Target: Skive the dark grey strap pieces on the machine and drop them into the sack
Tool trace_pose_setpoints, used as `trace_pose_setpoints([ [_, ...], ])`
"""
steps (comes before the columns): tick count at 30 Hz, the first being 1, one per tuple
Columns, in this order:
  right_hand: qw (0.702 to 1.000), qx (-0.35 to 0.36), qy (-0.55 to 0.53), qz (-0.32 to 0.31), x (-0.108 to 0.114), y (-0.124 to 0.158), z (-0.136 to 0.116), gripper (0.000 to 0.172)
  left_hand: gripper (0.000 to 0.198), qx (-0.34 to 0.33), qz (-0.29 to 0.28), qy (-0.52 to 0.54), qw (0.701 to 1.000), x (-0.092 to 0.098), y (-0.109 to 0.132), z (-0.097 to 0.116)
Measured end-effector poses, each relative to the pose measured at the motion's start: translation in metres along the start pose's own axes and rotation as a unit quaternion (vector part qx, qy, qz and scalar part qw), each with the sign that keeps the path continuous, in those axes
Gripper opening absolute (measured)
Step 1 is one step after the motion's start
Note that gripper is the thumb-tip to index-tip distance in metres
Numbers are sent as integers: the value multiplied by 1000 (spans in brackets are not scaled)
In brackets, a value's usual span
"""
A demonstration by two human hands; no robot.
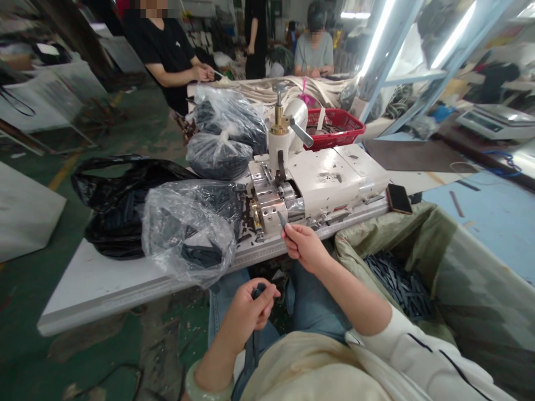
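My right hand [301, 245] pinches one short dark strip [282, 219] at the front of a white skiving-type machine [334, 172], close to its metal plate. Lower and to the left, above my lap, my left hand [251, 309] is closed around a bunch of dark strips [252, 353], whose ends hang down below the fist. On the table's left, a clear plastic bag [188, 223] lies open with dark strips inside. Beside it sits an open black plastic bag [129, 167] holding similar dark pieces.
At my right stands a green cloth-lined bin [376, 223] with many dark strips [401, 284]. A phone [399, 199] lies at the table's right end. Behind the machine are tied clear bags [221, 153] and a red basket [338, 123]. Other people [167, 61] work across the table.
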State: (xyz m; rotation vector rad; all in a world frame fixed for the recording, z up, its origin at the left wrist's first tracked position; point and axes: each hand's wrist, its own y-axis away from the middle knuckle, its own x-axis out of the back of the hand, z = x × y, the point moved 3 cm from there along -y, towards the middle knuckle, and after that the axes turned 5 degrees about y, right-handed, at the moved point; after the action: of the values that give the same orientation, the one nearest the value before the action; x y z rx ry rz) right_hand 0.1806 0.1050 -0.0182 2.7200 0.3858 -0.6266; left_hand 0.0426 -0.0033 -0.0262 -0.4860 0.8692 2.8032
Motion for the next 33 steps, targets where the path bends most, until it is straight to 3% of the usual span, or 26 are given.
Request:
trace_pose_setpoints([
  [4, 999, -37, 4, 38, 7, -41, -25, 35, 42, 13, 12, 30, 999, 8, 5, 4],
  [9, 997, -55, -6, 60, 9, -60, -30, 30, 43, 26, 11, 49, 998, 11, 7, -1],
  [17, 992, -7, -35, 124, 13, -58, -34, 30, 42, 37, -4, 61, 997, 11, 4, -1],
  [19, 987, 32, -39, 151, 26, -47, -35, 31, 42, 36, -14, 70, 997, 11, 3, 0],
  [21, 972, 105, -18, 209, 54, -26, -37, 34, 45, 34, -24, 89, 995, 13, 2, 0],
  [24, 906, 180, 128, 361, 121, 29, -34, 39, 50, 36, -52, 139, 988, 14, 0, 2],
  [26, 810, 144, 324, 467, 169, 73, -32, 43, 57, 39, -79, 174, 981, 13, -2, 3],
  [28, 669, 109, 509, 530, 201, 112, -34, 53, 66, 38, -103, 199, 974, 10, -6, 5],
  [29, 620, 99, 564, 537, 209, 126, -34, 60, 70, 38, -114, 207, 971, 7, -8, 5],
  [30, 607, 93, 588, 526, 209, 135, -34, 64, 74, 39, -125, 210, 969, 4, -10, 5],
  [31, 634, 90, 585, 497, 203, 140, -32, 61, 77, 40, -134, 211, 968, 0, -11, 5],
  [33, 759, 82, 522, 380, 170, 135, -23, 46, 81, 41, -149, 203, 967, -9, -13, 5],
])
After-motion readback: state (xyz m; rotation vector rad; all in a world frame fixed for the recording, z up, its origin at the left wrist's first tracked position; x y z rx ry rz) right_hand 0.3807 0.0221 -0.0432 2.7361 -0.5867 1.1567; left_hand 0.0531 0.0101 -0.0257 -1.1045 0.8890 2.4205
